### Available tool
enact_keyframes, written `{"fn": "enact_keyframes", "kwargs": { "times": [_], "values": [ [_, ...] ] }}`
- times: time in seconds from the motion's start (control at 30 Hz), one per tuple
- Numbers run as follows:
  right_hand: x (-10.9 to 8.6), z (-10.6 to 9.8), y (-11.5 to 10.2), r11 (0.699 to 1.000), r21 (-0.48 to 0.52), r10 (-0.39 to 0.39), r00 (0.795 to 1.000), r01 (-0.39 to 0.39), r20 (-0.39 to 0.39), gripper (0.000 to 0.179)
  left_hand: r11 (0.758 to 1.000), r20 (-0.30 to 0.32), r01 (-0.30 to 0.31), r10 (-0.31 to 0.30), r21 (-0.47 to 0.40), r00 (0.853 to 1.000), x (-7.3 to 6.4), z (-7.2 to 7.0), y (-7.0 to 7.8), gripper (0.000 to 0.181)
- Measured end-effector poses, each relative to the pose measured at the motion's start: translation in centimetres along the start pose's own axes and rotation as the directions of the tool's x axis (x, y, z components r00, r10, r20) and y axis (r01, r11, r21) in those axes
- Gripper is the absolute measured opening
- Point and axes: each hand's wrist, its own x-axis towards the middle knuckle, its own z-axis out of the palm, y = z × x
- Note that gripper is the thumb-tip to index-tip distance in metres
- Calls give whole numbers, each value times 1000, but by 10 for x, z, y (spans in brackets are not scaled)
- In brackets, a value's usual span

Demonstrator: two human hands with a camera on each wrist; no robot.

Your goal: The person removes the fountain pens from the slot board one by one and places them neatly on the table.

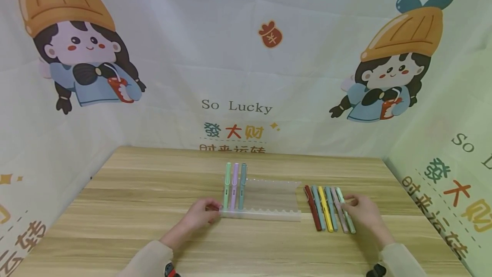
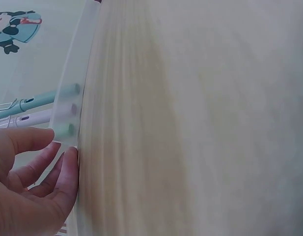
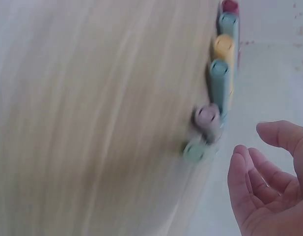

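While your left hand [image 1: 201, 211] clamps its fingers on the left end of a clear, scallop-edged plastic sleeve [image 1: 270, 195], set in from the counter's [image 1: 115, 195] far edge, three pens [image 1: 235, 181], mint, lilac and blue, lie partly inside. Your right hand [image 1: 363, 213] holds its fingers apart by six slim, clip-capped pens [image 1: 325, 208] toward the right edge. Wood grain streaks the counter; printed white cloth [image 1: 184, 54] hangs behind.

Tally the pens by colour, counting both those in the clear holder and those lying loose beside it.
Green pens: 2
Blue-teal pens: 3
Lilac or mauve pens: 2
Red pen: 1
Yellow pen: 1
Total: 9
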Motion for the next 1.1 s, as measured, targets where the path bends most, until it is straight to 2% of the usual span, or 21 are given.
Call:
{"fn": "enact_keyframes", "kwargs": {
  "times": [0.1,0.33,0.53,0.8,0.97,1.1],
  "values": [
    [0,5,-11,1000,26,-11,1000,11,6,30,1000,4,8,-8,-5,1000,0,0,0,17],
    [1,26,-30,987,156,-35,999,28,40,28,1000,10,17,-17,-6,1000,1,0,0,18],
    [3,41,-43,983,180,-48,998,38,49,25,1000,12,6,-6,-8,1000,1,0,-2,18],
    [3,55,-57,962,253,-118,992,100,54,21,1000,9,5,-5,-15,1000,2,1,-2,18],
    [3,62,-64,941,320,-143,986,111,81,21,1000,7,4,-4,-17,1000,1,0,-1,18],
    [5,68,-68,940,316,-157,985,126,75,20,1000,6,7,-7,-16,1000,1,0,-1,18]
  ]
}}
